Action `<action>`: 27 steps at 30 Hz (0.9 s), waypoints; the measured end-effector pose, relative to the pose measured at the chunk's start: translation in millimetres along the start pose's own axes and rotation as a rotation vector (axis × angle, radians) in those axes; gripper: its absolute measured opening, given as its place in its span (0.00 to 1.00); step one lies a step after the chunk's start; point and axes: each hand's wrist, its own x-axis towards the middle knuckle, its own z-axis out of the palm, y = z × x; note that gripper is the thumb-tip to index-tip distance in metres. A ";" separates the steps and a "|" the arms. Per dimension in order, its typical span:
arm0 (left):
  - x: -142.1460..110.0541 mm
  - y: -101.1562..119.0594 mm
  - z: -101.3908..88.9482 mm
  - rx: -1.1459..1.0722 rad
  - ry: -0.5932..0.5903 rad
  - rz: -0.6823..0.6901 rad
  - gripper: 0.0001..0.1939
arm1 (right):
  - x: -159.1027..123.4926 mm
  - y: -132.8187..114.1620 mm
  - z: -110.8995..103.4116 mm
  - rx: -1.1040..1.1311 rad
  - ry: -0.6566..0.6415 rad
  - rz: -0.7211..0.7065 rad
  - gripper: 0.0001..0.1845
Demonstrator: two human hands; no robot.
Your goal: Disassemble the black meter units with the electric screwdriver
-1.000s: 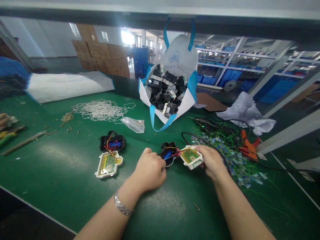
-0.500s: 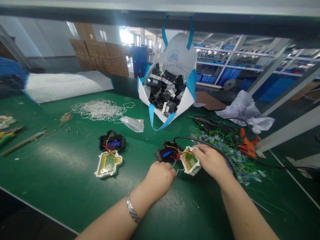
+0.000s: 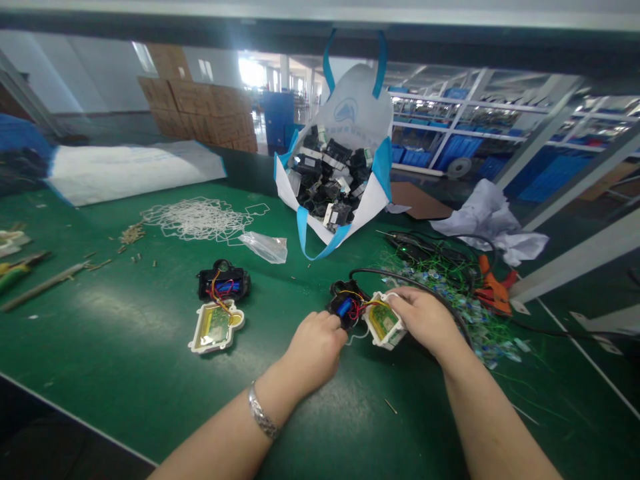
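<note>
My right hand (image 3: 423, 317) grips a white plastic housing half (image 3: 384, 323) by its upper right side, with its open face and green circuit board tilted up. Red, yellow and black wires join it to a black housing half (image 3: 345, 303) holding a blue cell. Closed fingers of my left hand (image 3: 317, 343) press against that black half's lower left edge. From those fingertips a thin pale sealing cord (image 3: 356, 339) curves toward the white half; the grip itself is hidden. A second opened pair, black half (image 3: 224, 283) above white half (image 3: 216, 328), lies to the left.
Behind stands a white bag (image 3: 367, 213) full of black units. A heap of white cord loops (image 3: 197, 220) and a clear plastic bag (image 3: 265, 247) lie left of it. Green wire scraps (image 3: 465, 307), an orange clamp (image 3: 494, 287) and a black cable are at right; pliers (image 3: 20, 270) at far left.
The black half has shifted right, closer to the white half. My left hand has moved slightly up and left, its fingers now against the black half. My right hand keeps its grip.
</note>
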 end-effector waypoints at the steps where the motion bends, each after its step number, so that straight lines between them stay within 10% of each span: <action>1: 0.0 2.9 2.4 -0.045 0.010 0.042 0.07 | 0.0 -0.3 -0.1 -0.016 0.014 -0.007 0.08; 9: 4.4 13.0 12.4 -0.160 -0.090 0.229 0.07 | -2.0 -3.0 -0.3 -0.028 0.013 -0.069 0.07; 27: 12.2 0.0 6.1 0.064 -0.061 -0.164 0.16 | -0.3 3.1 25.6 -0.326 0.079 -0.391 0.13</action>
